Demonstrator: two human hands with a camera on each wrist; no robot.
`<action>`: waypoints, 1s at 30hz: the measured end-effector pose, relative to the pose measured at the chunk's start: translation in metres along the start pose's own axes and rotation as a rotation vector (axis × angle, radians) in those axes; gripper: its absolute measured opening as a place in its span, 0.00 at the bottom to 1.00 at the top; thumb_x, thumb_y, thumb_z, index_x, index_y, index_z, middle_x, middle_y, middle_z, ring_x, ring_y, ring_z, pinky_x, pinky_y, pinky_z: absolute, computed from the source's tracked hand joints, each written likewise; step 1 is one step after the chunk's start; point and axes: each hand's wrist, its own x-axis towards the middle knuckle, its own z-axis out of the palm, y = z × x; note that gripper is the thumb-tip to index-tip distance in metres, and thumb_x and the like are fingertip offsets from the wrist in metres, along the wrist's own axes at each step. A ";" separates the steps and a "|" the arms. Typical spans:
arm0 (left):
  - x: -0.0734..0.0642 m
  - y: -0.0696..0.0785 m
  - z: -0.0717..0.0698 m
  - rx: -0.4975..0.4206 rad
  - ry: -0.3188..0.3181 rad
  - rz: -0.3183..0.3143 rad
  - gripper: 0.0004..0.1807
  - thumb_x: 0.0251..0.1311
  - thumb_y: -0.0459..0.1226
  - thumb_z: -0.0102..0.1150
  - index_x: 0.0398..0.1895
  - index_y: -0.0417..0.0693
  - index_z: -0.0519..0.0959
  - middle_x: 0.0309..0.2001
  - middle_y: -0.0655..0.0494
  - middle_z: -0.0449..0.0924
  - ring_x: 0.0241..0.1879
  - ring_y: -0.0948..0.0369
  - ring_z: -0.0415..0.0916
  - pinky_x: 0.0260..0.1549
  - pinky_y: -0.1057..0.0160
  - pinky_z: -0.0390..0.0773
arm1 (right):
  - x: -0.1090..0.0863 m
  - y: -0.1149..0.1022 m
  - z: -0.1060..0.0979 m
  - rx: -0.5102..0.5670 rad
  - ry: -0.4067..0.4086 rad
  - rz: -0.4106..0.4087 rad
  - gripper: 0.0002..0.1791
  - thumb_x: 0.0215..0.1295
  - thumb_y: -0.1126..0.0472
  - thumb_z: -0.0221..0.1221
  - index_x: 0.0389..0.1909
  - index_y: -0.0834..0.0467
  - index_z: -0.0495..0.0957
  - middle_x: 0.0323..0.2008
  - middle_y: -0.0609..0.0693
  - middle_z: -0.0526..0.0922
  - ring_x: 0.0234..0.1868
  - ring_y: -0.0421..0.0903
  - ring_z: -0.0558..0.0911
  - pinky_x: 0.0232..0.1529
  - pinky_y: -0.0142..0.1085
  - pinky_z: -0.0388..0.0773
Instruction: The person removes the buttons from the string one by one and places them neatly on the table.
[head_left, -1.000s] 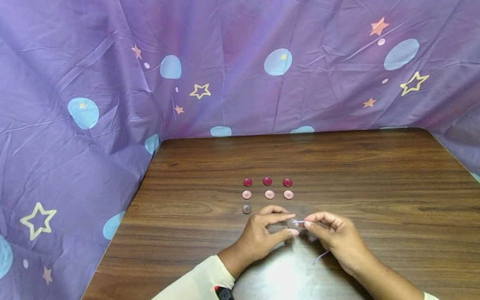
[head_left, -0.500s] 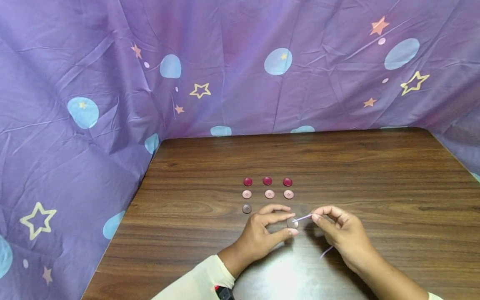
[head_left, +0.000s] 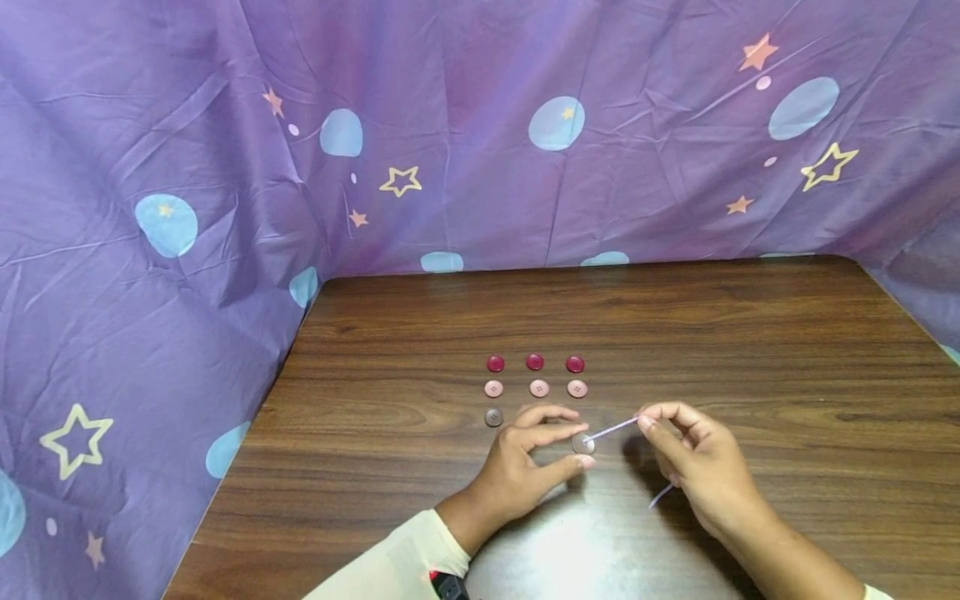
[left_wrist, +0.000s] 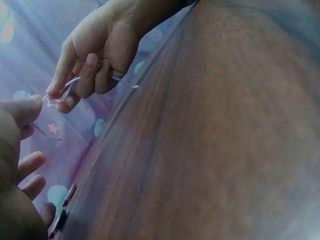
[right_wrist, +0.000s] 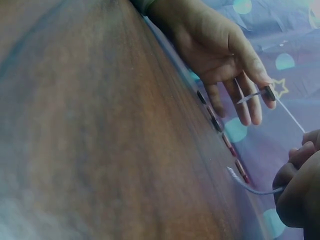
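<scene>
My left hand pinches the rim of a greyish-brown button between thumb and fingertips, above the table. A thin lavender string runs taut from the button's face to my right hand, whose thumb and index finger pinch it. Beneath the right hand's curled fingers a loose end of string hangs out. In the right wrist view the button is seen edge-on, with string on both sides of it and a short tail on the palm side of the left hand.
Several buttons lie in rows on the wooden table: three dark red buttons at the back, three pink buttons before them, and one greyish-brown button left of the left hand. A purple patterned cloth hangs behind.
My right hand has moved right and slightly up, away from the button, drawing out a longer stretch of string. The left hand and its button have barely moved.
</scene>
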 end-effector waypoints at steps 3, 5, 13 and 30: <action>0.000 0.000 0.000 0.005 0.005 -0.007 0.21 0.58 0.35 0.82 0.56 0.43 0.91 0.61 0.43 0.88 0.67 0.49 0.81 0.73 0.57 0.77 | 0.000 0.000 0.000 0.000 -0.002 -0.002 0.04 0.78 0.70 0.62 0.42 0.61 0.84 0.19 0.40 0.73 0.17 0.33 0.67 0.14 0.43 0.55; 0.000 0.001 -0.001 0.010 0.007 -0.012 0.21 0.58 0.35 0.82 0.56 0.43 0.91 0.61 0.43 0.88 0.67 0.50 0.80 0.73 0.57 0.77 | 0.000 0.000 -0.001 0.001 0.000 -0.004 0.05 0.78 0.70 0.62 0.42 0.60 0.85 0.19 0.40 0.73 0.17 0.34 0.67 0.14 0.43 0.56; 0.000 0.000 -0.001 0.020 0.024 -0.012 0.21 0.58 0.35 0.82 0.56 0.43 0.91 0.61 0.43 0.87 0.67 0.51 0.79 0.71 0.55 0.78 | 0.001 -0.001 -0.005 0.015 0.022 -0.007 0.05 0.78 0.70 0.62 0.43 0.60 0.85 0.21 0.41 0.75 0.17 0.34 0.68 0.14 0.39 0.58; 0.000 0.000 0.000 0.012 0.052 0.028 0.20 0.58 0.34 0.81 0.54 0.43 0.91 0.60 0.41 0.86 0.64 0.49 0.79 0.65 0.48 0.80 | 0.008 -0.006 -0.014 0.095 0.106 -0.043 0.09 0.79 0.71 0.60 0.39 0.57 0.85 0.22 0.41 0.76 0.17 0.35 0.69 0.15 0.39 0.60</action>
